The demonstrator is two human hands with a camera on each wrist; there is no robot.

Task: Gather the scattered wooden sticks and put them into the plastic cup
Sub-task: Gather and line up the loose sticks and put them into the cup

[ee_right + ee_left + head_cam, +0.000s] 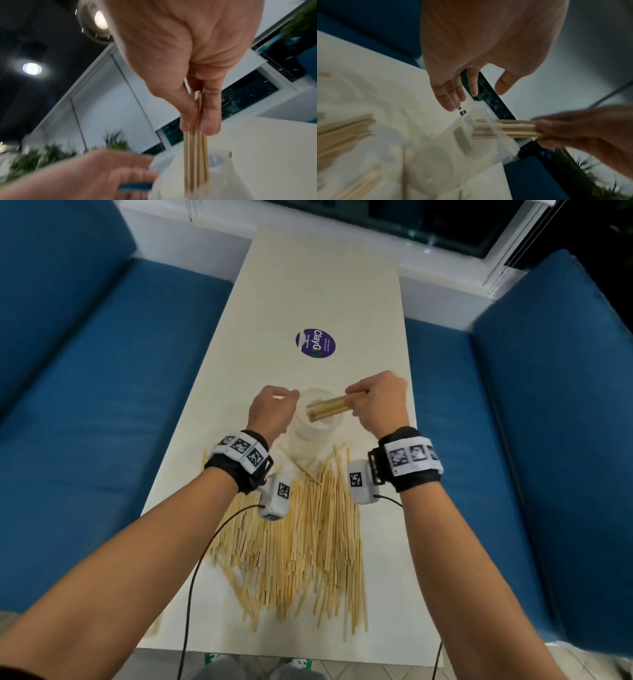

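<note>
A clear plastic cup (315, 433) (453, 155) (219, 169) stands mid-table, just beyond a big pile of thin wooden sticks (308, 535) (342, 132). My right hand (356, 400) (199, 127) (544, 129) pinches a small bundle of sticks (325, 409) (513, 128) (195, 162) between thumb and fingers; the bundle's free end hangs over the cup's mouth. My left hand (291, 398) (471, 92) hovers at the cup's left rim with its fingers relaxed and holds nothing. Motion blur hides whether it touches the cup.
A round purple sticker (315, 343) lies on the white table (308, 285) beyond the cup. Blue sofa cushions flank the table on the left (85, 371) and the right (548, 405). The stick pile reaches close to the table's near edge (291, 652).
</note>
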